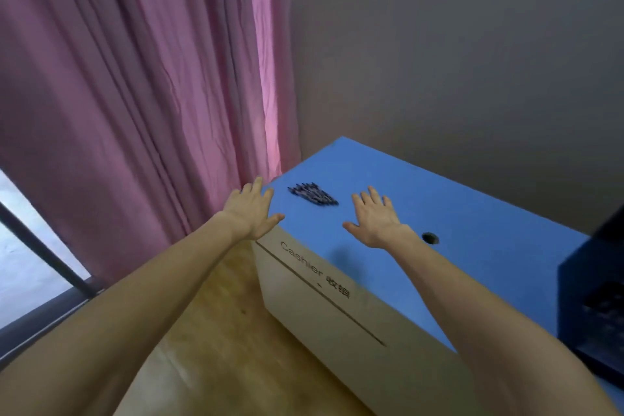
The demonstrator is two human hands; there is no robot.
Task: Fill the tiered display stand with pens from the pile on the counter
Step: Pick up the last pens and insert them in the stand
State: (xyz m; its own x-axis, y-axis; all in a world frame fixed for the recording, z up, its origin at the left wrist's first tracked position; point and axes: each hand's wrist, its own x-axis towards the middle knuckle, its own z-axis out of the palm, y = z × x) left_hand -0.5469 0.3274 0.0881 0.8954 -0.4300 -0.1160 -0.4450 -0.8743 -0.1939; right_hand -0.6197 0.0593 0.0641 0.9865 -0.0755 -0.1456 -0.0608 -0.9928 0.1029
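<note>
Both bare forearms reach forward and away from the body, roughly parallel. The left hand is flat, palm down, its fingers straight and spread, thumb pointing right. The right hand mirrors it (thumb pointing left), fingers likewise straight and splayed. Neither hand has a grip on anything.

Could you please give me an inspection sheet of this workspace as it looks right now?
Surface: blue counter top, white front marked "Cashier".
Job's things: pile of pens near the far left corner; dark stand at the right edge, blurred.
Clutter: nothing seen.
Hands: left hand and right hand spread open either side of the pile, holding nothing.
Cables: none; a round hole in the top.
Surroundings: pink curtain, grey wall, wooden floor.
</note>
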